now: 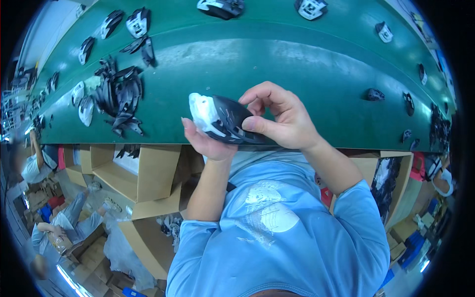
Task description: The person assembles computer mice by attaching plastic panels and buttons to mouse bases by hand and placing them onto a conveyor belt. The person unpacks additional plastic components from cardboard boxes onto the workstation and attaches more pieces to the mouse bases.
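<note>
Between my hands, over the near edge of the green table, is a black and white helmet-like shell [230,116] with slots in it. Its white end points to the left and the black side faces up. My left hand [205,141] cups it from below, with part of the fingers hidden beneath it. From the right, my right hand [282,119] pinches its black end between thumb and fingers. To the left on the table lies a heap of curved black plastic pieces [121,94], and next to it are white rounded parts [85,110].
Several similar black and white shells [137,22] lie along the far side of the green table [198,64]. More dark parts [439,128] sit at the right end. Open cardboard boxes [158,171] stand below the near edge. Another person [64,225] is at the lower left.
</note>
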### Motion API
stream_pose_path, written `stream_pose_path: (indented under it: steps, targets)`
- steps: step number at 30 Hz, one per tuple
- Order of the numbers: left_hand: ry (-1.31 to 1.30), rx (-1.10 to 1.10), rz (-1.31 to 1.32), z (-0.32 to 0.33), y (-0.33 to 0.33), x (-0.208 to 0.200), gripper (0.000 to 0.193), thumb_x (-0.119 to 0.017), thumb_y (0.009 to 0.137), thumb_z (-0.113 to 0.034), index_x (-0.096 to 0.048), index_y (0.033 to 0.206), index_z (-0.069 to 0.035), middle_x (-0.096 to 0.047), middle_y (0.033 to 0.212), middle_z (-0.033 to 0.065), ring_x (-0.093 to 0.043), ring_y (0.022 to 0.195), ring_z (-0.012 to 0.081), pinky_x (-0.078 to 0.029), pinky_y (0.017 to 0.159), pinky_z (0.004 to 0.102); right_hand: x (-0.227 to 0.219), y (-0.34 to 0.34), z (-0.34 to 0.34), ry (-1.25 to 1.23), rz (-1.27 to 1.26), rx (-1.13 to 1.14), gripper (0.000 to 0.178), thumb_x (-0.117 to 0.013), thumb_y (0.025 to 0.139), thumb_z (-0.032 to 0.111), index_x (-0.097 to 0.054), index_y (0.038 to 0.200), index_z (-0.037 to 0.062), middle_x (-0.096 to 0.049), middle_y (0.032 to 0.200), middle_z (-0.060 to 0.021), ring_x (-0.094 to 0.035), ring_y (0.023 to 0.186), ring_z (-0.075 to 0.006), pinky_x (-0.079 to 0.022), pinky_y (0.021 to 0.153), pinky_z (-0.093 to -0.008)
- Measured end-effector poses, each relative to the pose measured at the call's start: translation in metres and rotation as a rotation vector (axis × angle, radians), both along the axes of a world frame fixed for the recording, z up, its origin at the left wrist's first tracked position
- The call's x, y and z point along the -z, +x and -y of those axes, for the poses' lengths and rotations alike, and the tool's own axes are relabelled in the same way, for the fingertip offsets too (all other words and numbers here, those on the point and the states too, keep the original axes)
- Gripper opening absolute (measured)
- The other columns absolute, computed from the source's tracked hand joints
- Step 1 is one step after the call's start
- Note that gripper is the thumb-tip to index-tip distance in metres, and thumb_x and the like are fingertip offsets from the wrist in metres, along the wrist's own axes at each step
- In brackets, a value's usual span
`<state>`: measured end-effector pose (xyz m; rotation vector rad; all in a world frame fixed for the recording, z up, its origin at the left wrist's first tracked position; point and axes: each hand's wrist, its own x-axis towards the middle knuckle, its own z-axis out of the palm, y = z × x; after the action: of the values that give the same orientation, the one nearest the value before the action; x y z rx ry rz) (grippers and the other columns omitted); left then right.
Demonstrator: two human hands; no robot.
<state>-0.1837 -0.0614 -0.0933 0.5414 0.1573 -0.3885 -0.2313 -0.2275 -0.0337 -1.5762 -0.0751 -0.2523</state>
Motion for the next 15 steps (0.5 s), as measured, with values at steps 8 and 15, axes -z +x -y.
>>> stream_pose_path:
  steps: [8, 15]
  targets:
    - [0.163, -0.127, 0.378, -0.015, -0.005, 0.019, 0.06, -0.07, 0.09, -0.041, -0.047, 0.128, -0.001, -0.062, 0.114, 0.0152, -0.067, 0.102, 0.0235, -0.058, 0.085, 0.0365, 0.022, 0.005, -0.044, 0.256, -0.078, 0.166, 0.026, -0.077, 0.089, 0.016, -0.074, 0.112, 0.0063, -0.069, 0.091, -0.0043, -0.061, 0.082, -0.0097, -0.048, 0.071, -0.0257]
    - [0.332, -0.258, 0.406, -0.01, -0.003, 0.0, 0.053, -0.068, 0.086, -0.036, -0.048, 0.121, -0.001, -0.061, 0.109, 0.0113, -0.065, 0.098, 0.0195, -0.056, 0.086, 0.0342, 0.02, 0.01, -0.031, -0.371, 0.332, 0.242, 0.034, -0.084, 0.081, 0.018, -0.076, 0.112, 0.0059, -0.074, 0.102, -0.0108, -0.068, 0.084, -0.0217, -0.054, 0.071, -0.0304]
